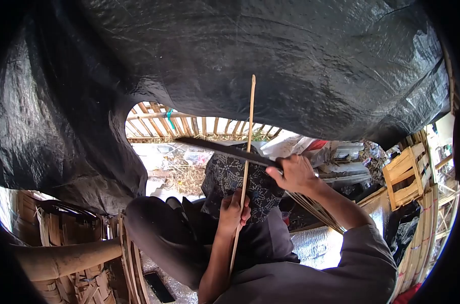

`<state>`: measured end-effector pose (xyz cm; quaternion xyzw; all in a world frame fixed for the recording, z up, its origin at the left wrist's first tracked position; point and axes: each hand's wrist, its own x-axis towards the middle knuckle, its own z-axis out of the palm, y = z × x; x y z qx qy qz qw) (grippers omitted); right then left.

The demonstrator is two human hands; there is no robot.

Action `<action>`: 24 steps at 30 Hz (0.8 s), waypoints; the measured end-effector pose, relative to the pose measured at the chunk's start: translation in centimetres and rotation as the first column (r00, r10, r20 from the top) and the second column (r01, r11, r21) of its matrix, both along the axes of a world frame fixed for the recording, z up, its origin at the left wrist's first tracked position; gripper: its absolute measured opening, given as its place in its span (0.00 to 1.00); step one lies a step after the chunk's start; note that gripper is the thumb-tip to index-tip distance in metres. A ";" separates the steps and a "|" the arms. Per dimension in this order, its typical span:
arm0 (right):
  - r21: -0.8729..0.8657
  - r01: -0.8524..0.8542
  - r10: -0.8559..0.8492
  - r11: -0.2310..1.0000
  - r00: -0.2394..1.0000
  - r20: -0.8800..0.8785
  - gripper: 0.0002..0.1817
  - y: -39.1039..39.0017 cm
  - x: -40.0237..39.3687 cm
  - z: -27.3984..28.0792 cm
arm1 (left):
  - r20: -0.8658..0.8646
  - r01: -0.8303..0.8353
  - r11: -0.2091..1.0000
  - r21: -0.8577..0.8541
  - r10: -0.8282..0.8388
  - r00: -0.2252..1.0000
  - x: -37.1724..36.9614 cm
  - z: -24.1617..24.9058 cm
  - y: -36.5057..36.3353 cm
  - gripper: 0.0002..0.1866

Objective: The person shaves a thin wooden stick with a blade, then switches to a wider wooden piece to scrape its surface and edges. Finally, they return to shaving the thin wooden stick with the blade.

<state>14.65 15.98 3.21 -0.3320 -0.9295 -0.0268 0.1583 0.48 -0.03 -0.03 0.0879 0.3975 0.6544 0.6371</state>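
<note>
One long bamboo strip (246, 167) stood nearly upright in front of the person, its thin tip reaching up against the black plastic sheet (240, 55) overhead and its lower end running down past the forearm toward the lap. The left hand (233, 212) was wrapped shut around the strip at about mid-length, steadying it, while the right hand (297, 175) had its grip closed on the handle of a long dark knife (225, 149), whose blade lay across the strip at a slight slant, touching or very nearly touching it above the left hand. Judging from this, the shaving or splitting of the strip looked to be in progress rather than finished: the blade sat partway up, and whether the stretch above it had been worked could not be told. A bundle of thin slats (313, 210) lay just below the right wrist, possibly finished pieces, though that was only a guess. A woven basket (73, 238) stood at the lower left, and a patterned cloth (235, 182) sat behind the strip
</note>
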 end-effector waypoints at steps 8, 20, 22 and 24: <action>-0.141 -0.124 0.169 0.982 0.910 0.379 0.41 -2.9 -0.9 5.0 | -0.138 -0.020 1.000 -0.018 0.017 0.990 0.8 0.2 -0.6 0.18; -0.003 -0.274 0.268 0.962 0.937 0.224 0.36 -2.3 -0.4 3.4 | -0.190 -0.034 0.996 -0.081 0.018 0.982 0.8 0.8 -0.3 0.24; 0.012 -0.224 0.203 0.975 0.903 0.380 0.38 -1.5 -0.8 4.2 | -0.217 -0.042 0.996 -0.077 0.024 0.976 0.9 0.7 -0.3 0.23; -0.011 -0.099 0.098 0.995 0.948 0.304 0.39 1.3 -1.3 3.5 | -0.221 -0.035 0.995 -0.088 0.015 0.975 0.8 0.7 0.3 0.24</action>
